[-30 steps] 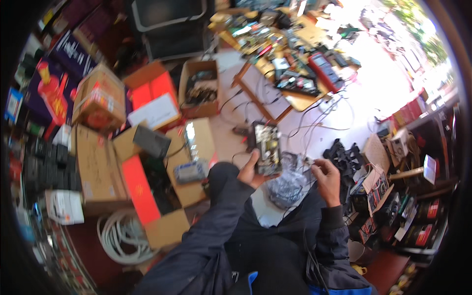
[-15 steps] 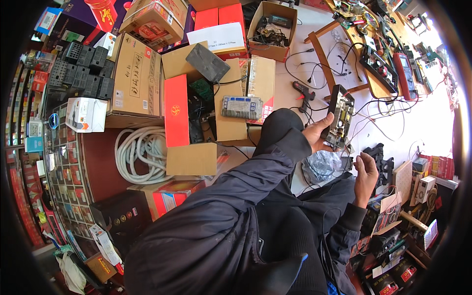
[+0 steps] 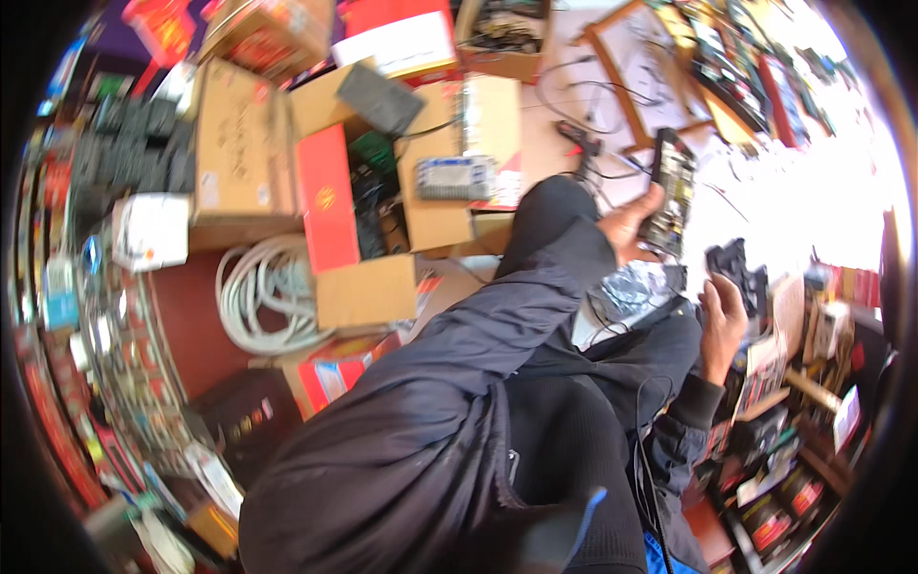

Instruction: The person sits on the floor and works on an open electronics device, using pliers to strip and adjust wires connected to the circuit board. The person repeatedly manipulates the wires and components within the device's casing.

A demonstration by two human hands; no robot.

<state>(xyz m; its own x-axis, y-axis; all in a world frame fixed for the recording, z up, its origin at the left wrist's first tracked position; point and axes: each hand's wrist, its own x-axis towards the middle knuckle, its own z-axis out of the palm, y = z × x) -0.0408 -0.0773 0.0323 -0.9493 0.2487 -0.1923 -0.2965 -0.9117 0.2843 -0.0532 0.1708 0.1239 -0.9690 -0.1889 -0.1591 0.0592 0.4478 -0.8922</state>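
Observation:
My left hand [image 3: 628,228] is closed round the near-left side of an opened black electronic unit [image 3: 672,196], thumb along its edge. The unit's exposed circuit board, crowded with parts, faces up and to the right. To its lower right, my right hand [image 3: 724,320] is raised apart from it, fingers curled toward the thumb; whether anything small is in them is hidden. A clear plastic bag [image 3: 626,290] lies below the unit, and black plastic pieces [image 3: 732,268] lie beyond my right hand. Left of the unit, a dark pistol-shaped tool [image 3: 580,145] rests on the floor.
An open carton [image 3: 365,295] holds electronic parts, with a grey finned metal unit [image 3: 454,179] on its flap. A coiled pale hose [image 3: 234,301] lies left of it. Cables run near a wooden frame [image 3: 622,86]. Cluttered boxes [image 3: 784,497] stand at the lower right.
The whole view has shifted and blurred, with surroundings sitting higher. My left hand still holds the opened unit, now turned more edge-on. My right hand stays raised and curled.

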